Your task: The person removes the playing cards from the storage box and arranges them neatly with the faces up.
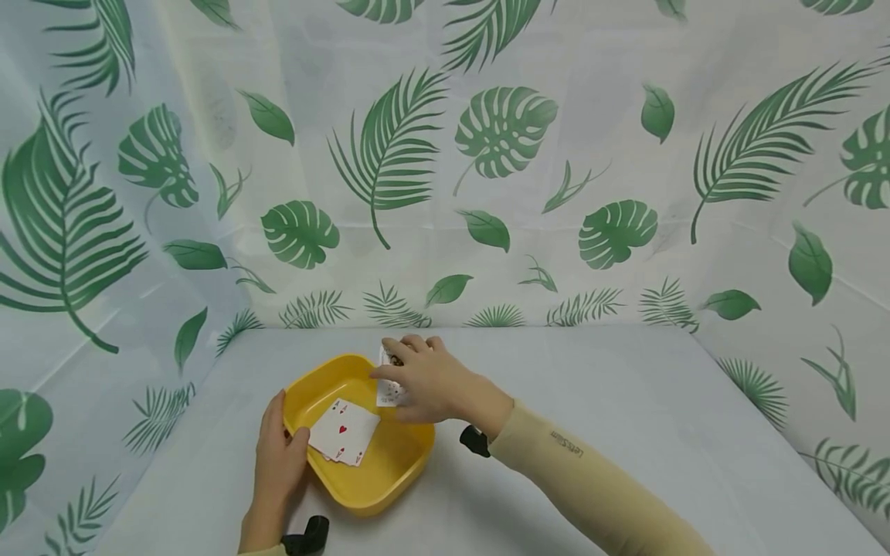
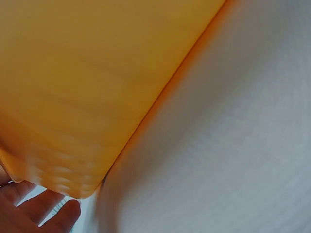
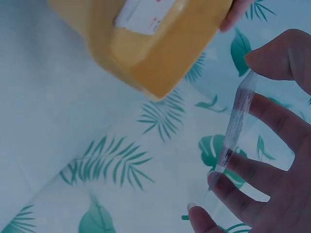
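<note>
A yellow square plastic tub (image 1: pixel 392 483) stands at an angle on the table. My left hand (image 1: pixel 280 455) grips its left corner, with the thumb at the rim and the fingers along the outside. In the left wrist view, the fingers (image 2: pixel 41 208) show beside the tub's corner. Inside the tub lie playing cards (image 1: pixel 351 432), an ace of hearts on top. Over the tub's far right rim, my right hand (image 1: pixel 434 378) holds a playing card (image 1: pixel 388 394) between thumb and fingers. The right wrist view shows this card (image 3: pixel 235 121) nearly edge-on; its value is unreadable.
A white tabletop (image 1: pixel 591 432) extends on both sides of the tub. White cloth with green leaf prints (image 1: pixel 528 193) rises behind and at the sides. Black wrist straps (image 1: pixel 476 441) show on both arms.
</note>
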Demonstrator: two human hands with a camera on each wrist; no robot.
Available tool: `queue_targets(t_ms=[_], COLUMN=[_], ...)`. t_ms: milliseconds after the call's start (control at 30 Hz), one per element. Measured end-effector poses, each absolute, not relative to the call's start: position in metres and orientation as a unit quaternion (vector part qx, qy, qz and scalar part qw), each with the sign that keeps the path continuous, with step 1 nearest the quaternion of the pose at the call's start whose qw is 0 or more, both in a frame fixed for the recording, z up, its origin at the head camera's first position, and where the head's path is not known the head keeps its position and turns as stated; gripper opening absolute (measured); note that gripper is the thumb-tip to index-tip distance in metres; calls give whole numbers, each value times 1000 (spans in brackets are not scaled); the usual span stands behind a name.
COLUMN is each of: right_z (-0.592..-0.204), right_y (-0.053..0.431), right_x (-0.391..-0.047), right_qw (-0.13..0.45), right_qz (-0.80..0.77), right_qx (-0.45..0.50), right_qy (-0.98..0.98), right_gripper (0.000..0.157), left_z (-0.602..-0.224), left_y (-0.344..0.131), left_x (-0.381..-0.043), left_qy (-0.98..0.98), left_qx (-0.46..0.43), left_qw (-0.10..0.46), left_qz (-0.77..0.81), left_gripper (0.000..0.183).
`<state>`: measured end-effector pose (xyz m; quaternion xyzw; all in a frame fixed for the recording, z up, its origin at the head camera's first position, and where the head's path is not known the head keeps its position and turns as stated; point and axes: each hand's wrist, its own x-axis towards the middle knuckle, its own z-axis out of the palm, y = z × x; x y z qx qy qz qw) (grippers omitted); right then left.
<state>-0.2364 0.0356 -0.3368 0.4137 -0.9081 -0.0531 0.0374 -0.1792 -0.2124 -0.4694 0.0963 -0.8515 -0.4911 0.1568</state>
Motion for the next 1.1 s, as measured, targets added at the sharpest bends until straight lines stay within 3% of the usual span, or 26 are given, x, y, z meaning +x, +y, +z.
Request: queue_targets(t_ms=[567,1100], right_z=[-366,-407], right_y=[84,126], right_x=[-257,-285], right_qw=[14,-85], right_qz=[42,80], right_qx=[387,368], right_qy=[-921,-922], right_gripper=[56,55], left_z=[-471,-470], left_y=[-214,-213], left_x=[-182,-182], left_qy=[-854,-855], left_qx=[92,105], left_qw=[148,154], left_qz=[-489,-485], left_gripper=[76,78])
